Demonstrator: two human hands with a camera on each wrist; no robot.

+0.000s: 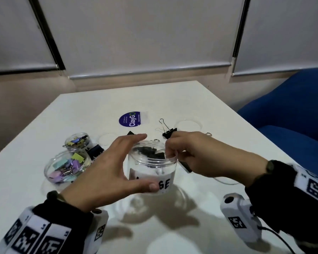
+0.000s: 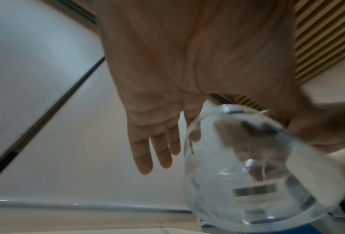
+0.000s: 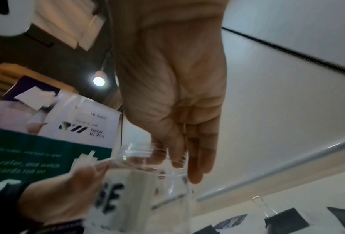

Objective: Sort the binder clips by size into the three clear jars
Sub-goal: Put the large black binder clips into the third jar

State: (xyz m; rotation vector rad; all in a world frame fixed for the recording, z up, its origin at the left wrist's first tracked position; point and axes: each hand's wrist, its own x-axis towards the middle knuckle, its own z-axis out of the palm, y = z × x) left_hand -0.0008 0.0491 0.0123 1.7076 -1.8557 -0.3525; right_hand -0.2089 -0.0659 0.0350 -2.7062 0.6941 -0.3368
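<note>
The large clear jar [image 1: 154, 173], labelled with letters ending in "GE", stands at the table's centre and holds several black clips [image 1: 151, 153]. My left hand [image 1: 143, 162] holds it, thumb on the label and index finger behind; the other fingers [image 2: 147, 150] are straight and free. My right hand [image 1: 170, 154] hangs over the jar's right rim [image 3: 147, 166] with bunched fingertips [image 3: 195, 171] pinching the thin wire of a black binder clip. A medium jar [image 1: 68, 167] holds pastel clips. A small jar [image 1: 77, 142] holds small coloured clips.
Large black clips lie loose: one [image 1: 168, 132] behind my right hand, one [image 1: 130, 133] behind my left fingers, one [image 1: 95, 150] between the jars, one [image 1: 185, 166] under my right palm. Clear lids [image 1: 188, 124] and a round sticker [image 1: 130, 119] lie further back. A blue chair [image 1: 292, 107] stands right.
</note>
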